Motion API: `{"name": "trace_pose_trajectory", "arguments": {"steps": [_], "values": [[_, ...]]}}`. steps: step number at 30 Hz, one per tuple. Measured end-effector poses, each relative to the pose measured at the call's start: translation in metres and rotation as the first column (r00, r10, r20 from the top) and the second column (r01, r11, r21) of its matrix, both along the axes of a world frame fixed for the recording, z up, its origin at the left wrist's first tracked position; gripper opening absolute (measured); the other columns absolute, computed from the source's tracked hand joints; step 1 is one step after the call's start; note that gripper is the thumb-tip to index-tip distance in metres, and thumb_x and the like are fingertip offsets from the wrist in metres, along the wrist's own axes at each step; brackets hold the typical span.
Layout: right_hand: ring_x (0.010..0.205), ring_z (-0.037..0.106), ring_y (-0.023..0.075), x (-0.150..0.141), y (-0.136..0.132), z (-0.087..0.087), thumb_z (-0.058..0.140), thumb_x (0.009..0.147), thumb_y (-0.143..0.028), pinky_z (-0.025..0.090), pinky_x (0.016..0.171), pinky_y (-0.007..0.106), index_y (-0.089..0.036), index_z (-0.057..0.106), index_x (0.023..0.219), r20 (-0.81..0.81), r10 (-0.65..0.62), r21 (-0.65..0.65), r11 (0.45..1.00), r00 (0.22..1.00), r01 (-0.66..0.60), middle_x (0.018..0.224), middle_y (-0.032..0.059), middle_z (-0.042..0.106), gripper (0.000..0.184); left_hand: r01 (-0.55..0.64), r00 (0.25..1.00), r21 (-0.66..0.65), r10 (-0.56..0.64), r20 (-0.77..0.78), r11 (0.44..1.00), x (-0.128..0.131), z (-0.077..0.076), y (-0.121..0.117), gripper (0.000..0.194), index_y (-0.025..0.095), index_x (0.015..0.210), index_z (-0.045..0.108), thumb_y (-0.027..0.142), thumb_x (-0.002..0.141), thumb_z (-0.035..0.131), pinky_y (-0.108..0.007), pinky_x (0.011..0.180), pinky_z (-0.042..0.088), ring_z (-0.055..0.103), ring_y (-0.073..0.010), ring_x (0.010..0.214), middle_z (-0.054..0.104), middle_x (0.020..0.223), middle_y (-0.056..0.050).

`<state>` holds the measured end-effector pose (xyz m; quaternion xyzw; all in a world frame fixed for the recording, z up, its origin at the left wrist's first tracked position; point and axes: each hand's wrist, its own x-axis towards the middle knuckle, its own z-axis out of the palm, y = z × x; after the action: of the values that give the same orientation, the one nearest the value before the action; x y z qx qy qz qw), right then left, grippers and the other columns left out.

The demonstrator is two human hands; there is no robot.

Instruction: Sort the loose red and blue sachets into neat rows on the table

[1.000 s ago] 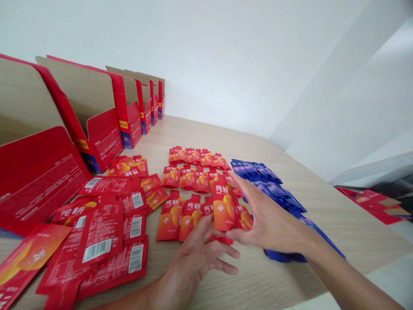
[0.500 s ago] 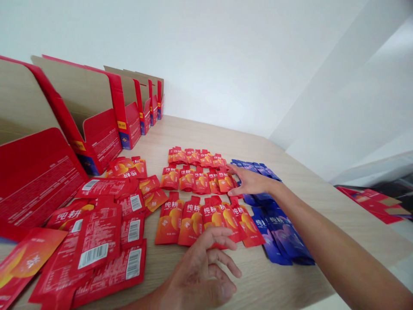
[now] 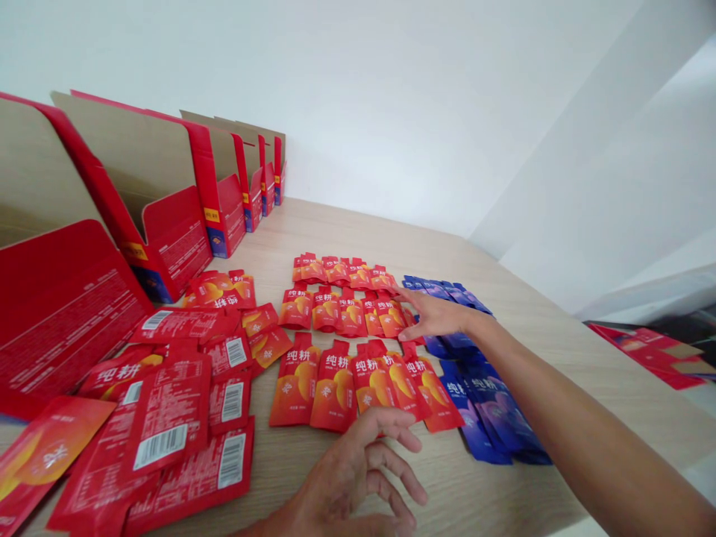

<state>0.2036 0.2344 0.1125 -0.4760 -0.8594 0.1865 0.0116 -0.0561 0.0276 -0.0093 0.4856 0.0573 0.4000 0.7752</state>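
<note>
Red-and-orange pouches (image 3: 336,388) lie face up in three overlapping rows on the wooden table (image 3: 391,231). My right hand (image 3: 433,313) reaches over the right end of the middle row, its thumb and fingers apart around the last red pouch (image 3: 391,318); whether it touches that pouch I cannot tell. Part of the blue pouches (image 3: 497,406) is hidden beneath my right hand and forearm. Near the front edge my left hand (image 3: 361,477) hovers below the nearest red row, fingers loosely curled and apart, with nothing in it.
A loose heap of red pouches (image 3: 173,418), several with barcodes up, covers the table's left side. Behind it stands a line of open red cartons (image 3: 173,231) along the left. Flat red cardboard (image 3: 643,350) lies at the far right, beyond the table edge.
My left hand has moved slightly down and to the right. My right hand stays over the end of the middle row, and the pouches keep their places.
</note>
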Motion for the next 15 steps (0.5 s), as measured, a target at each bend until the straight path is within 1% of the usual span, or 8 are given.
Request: {"name": "trace_pose_trajectory", "arguments": {"steps": [3,5,8,10,11,13,15], "values": [[0.14,0.061,0.046,-0.012,-0.005,0.015,0.088,0.069,-0.072,0.049,0.121,0.054,-0.011,0.055,0.159,-0.013,0.021,0.04,0.999,1.0,-0.021,0.156,0.0226,0.061,0.113,-0.003,1.0,0.0,0.003,-0.02,1.0,-0.002,0.009,-0.002,0.07,0.031,0.145,0.057,0.042,0.085,0.092,-0.031,0.082,0.06,0.07,-0.0196,0.105,0.054,0.139,-0.01],[0.145,0.057,0.0455,-0.034,-0.01,0.025,0.083,0.079,-0.07,0.045,0.123,0.056,-0.011,0.053,0.16,-0.045,0.047,0.095,0.995,0.998,-0.042,0.16,0.0228,0.056,0.104,-0.01,0.999,-0.004,0.01,-0.04,1.0,-0.003,0.014,-0.005,0.066,0.031,0.143,0.059,0.042,0.087,0.091,-0.03,0.084,0.059,0.07,-0.0175,0.104,0.055,0.138,-0.01],[0.149,0.054,0.0387,-0.09,-0.02,0.032,0.079,0.091,-0.061,0.043,0.126,0.052,-0.011,0.046,0.165,-0.093,0.113,0.156,0.983,0.989,-0.098,0.165,0.0213,0.05,0.095,0.003,0.999,-0.005,-0.003,-0.049,1.0,-0.004,0.019,-0.008,0.065,0.03,0.142,0.062,0.048,0.087,0.091,-0.029,0.083,0.057,0.072,-0.0158,0.099,0.059,0.135,-0.01],[0.144,0.059,0.0344,-0.135,-0.027,0.031,0.083,0.093,-0.051,0.047,0.122,0.047,-0.013,0.046,0.165,-0.096,0.199,0.159,0.97,0.975,-0.182,0.162,0.0198,0.055,0.09,0.018,0.997,-0.002,-0.018,-0.07,1.0,-0.006,0.023,-0.009,0.064,0.026,0.138,0.065,0.056,0.087,0.089,-0.03,0.083,0.056,0.073,-0.0151,0.093,0.064,0.127,-0.01],[0.144,0.06,0.0344,-0.158,-0.031,0.03,0.085,0.092,-0.048,0.048,0.121,0.046,-0.011,0.047,0.164,-0.07,0.251,0.14,0.961,0.965,-0.24,0.16,0.0216,0.056,0.09,0.025,0.996,0.006,-0.024,-0.084,1.0,-0.007,0.025,-0.01,0.064,0.023,0.134,0.067,0.061,0.086,0.088,-0.03,0.083,0.055,0.072,-0.0145,0.09,0.067,0.121,-0.01],[0.136,0.066,0.035,-0.198,-0.037,0.027,0.089,0.09,-0.044,0.052,0.115,0.046,-0.01,0.058,0.154,-0.032,0.319,0.111,0.943,0.947,-0.314,0.15,0.0219,0.065,0.079,0.04,0.991,0.033,-0.035,-0.133,0.999,-0.007,0.026,-0.01,0.07,0.019,0.129,0.07,0.073,0.086,0.081,-0.031,0.084,0.054,0.071,-0.0149,0.086,0.071,0.109,-0.011],[0.132,0.068,0.0341,-0.228,-0.045,0.025,0.094,0.086,-0.038,0.053,0.113,0.044,-0.009,0.067,0.144,-0.006,0.39,0.083,0.918,0.921,-0.388,0.143,0.0204,0.069,0.069,0.057,0.983,0.069,-0.044,-0.176,0.996,-0.004,0.022,-0.008,0.084,0.017,0.128,0.071,0.086,0.08,0.075,-0.035,0.084,0.056,0.071,-0.0181,0.086,0.072,0.102,-0.011]]}}
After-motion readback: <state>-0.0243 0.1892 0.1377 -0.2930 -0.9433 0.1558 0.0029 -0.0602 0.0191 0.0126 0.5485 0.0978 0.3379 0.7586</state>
